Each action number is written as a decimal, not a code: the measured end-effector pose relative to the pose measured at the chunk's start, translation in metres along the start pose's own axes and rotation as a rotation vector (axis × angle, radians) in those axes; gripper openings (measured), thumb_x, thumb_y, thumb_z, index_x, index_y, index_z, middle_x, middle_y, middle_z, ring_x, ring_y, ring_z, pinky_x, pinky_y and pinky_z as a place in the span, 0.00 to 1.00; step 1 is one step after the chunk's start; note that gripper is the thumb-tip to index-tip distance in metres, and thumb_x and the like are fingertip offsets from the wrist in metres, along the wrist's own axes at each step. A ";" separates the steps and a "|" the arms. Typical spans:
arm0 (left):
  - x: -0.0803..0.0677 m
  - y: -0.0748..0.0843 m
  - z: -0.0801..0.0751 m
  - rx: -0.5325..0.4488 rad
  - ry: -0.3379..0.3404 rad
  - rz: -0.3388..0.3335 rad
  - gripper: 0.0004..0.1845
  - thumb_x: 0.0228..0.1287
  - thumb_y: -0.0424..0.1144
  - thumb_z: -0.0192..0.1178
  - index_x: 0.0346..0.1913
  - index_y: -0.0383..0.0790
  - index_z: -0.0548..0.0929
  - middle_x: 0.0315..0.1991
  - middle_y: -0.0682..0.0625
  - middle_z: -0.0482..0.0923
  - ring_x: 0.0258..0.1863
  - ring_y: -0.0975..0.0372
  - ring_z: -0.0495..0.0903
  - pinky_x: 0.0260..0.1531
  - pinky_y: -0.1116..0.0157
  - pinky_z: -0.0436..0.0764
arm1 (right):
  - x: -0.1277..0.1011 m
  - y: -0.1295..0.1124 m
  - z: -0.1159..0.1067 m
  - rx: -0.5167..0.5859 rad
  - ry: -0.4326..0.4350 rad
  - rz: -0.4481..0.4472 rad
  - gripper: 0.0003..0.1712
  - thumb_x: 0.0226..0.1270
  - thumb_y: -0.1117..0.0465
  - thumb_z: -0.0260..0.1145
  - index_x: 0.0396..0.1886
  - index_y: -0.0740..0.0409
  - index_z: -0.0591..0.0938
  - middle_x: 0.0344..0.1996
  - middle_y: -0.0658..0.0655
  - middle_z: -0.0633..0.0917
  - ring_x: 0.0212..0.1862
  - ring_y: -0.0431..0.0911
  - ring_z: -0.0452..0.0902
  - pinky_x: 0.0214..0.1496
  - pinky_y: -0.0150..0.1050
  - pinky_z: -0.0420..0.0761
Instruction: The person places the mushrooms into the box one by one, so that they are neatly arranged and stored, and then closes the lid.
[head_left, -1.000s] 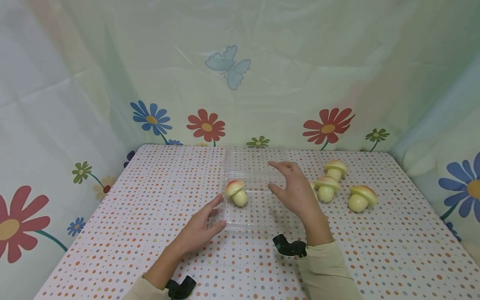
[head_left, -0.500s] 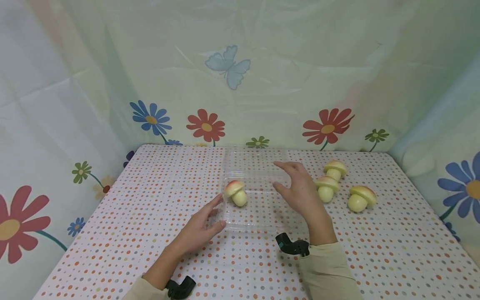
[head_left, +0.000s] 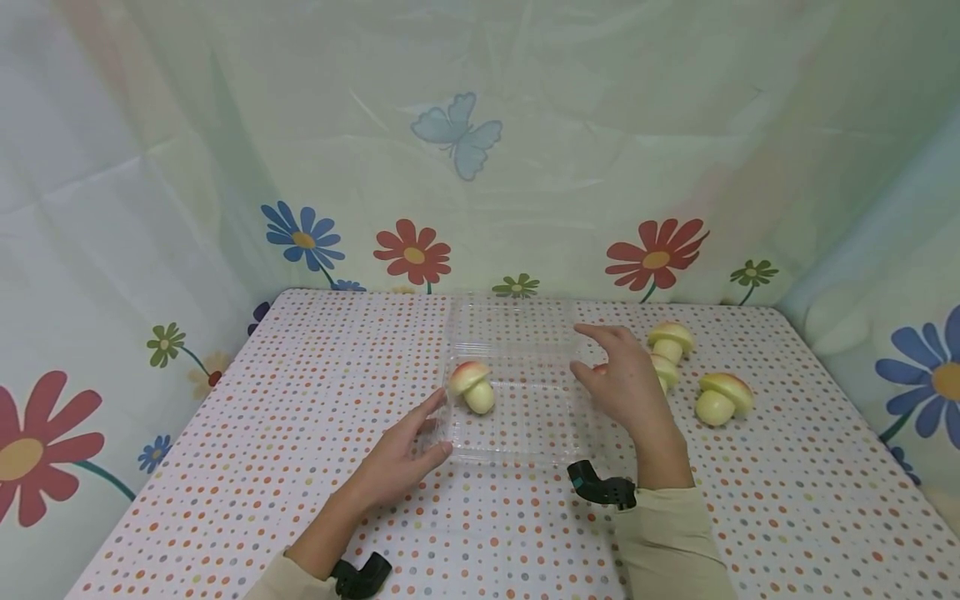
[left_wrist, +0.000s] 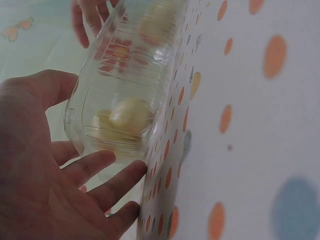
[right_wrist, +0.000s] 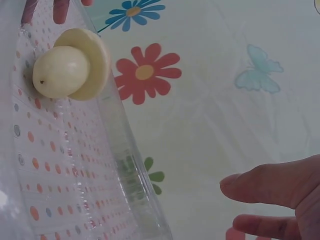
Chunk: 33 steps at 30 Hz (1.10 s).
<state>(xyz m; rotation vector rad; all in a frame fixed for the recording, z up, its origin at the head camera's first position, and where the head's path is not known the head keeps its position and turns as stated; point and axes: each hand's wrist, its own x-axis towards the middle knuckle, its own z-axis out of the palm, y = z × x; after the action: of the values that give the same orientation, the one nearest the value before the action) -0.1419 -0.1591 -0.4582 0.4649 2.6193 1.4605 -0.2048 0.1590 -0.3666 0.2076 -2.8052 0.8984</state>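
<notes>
Clear container holds one mushroom as right hand shifts toward the loose pieces

The container sits at the centre of the head view, just below the middle of the frame, its lid folded back on the far side. The mushroom lies tilted in its left part, red-tinged cap toward the upper left; the right wrist view shows its pale rounded stem at upper left.

At the container's left side is the left hand, its fingers spread and relaxed. In the left wrist view the thumb touches the rim, and nothing is gripped. The right hand is over the container's right edge, thumb and forefinger wide apart, with nothing seen between them; I cannot tell whether it touches the plastic.

Over the last second the right hand has slid rightward from above the container's inside, while the left hand and the mushroom have stayed put. In my judgement, the mushroom now rests in the container unaided, and the right hand is free and closer to the pieces outside.

Those pieces lie right of centre: a rear mushroom, a half-hidden mushroom behind the right hand, and an outer mushroom. All rest on the dotted table. Behind hangs a flowered backdrop, a blue butterfly printed at upper centre.
</notes>
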 end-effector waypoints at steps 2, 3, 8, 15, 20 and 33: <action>0.000 0.000 0.000 -0.001 0.000 -0.001 0.41 0.76 0.49 0.60 0.84 0.57 0.52 0.83 0.55 0.55 0.77 0.47 0.66 0.65 0.42 0.76 | 0.001 0.001 0.000 0.003 -0.006 -0.002 0.31 0.71 0.61 0.68 0.72 0.58 0.75 0.69 0.72 0.72 0.71 0.68 0.68 0.69 0.69 0.71; 0.000 0.001 0.000 -0.002 0.000 -0.004 0.41 0.76 0.49 0.60 0.84 0.57 0.52 0.83 0.55 0.54 0.77 0.48 0.66 0.67 0.41 0.75 | 0.001 0.001 0.000 0.005 -0.010 -0.002 0.31 0.71 0.61 0.68 0.72 0.59 0.75 0.69 0.72 0.72 0.71 0.68 0.68 0.69 0.69 0.71; -0.001 0.002 0.000 -0.003 0.004 -0.008 0.41 0.76 0.48 0.61 0.84 0.56 0.53 0.83 0.55 0.54 0.77 0.48 0.67 0.71 0.38 0.68 | 0.002 0.002 0.000 0.000 -0.032 0.023 0.31 0.71 0.62 0.67 0.73 0.58 0.75 0.70 0.72 0.71 0.71 0.68 0.68 0.69 0.69 0.71; -0.001 0.003 0.000 -0.002 0.005 -0.010 0.41 0.76 0.48 0.61 0.84 0.55 0.53 0.83 0.55 0.55 0.77 0.49 0.67 0.71 0.39 0.70 | 0.002 0.008 -0.003 0.005 -0.073 0.091 0.33 0.70 0.64 0.62 0.75 0.56 0.72 0.72 0.72 0.69 0.72 0.70 0.65 0.69 0.71 0.70; -0.001 0.002 0.000 -0.001 0.003 -0.008 0.41 0.76 0.48 0.61 0.84 0.56 0.53 0.83 0.55 0.55 0.77 0.49 0.67 0.70 0.40 0.72 | 0.003 0.015 -0.008 0.008 -0.112 0.138 0.35 0.71 0.64 0.59 0.77 0.56 0.69 0.74 0.73 0.65 0.72 0.72 0.64 0.68 0.72 0.69; -0.001 0.001 0.000 0.002 0.007 -0.011 0.41 0.76 0.49 0.61 0.84 0.59 0.53 0.83 0.55 0.55 0.76 0.49 0.68 0.72 0.39 0.68 | 0.001 0.025 -0.014 -0.009 -0.220 0.189 0.37 0.66 0.71 0.57 0.77 0.62 0.68 0.74 0.78 0.64 0.53 0.64 0.71 0.32 0.42 0.74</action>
<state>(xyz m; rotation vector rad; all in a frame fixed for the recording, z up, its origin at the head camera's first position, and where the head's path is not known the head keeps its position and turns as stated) -0.1411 -0.1588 -0.4570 0.4460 2.6245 1.4592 -0.2090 0.1876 -0.3693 0.0413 -3.0737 0.9551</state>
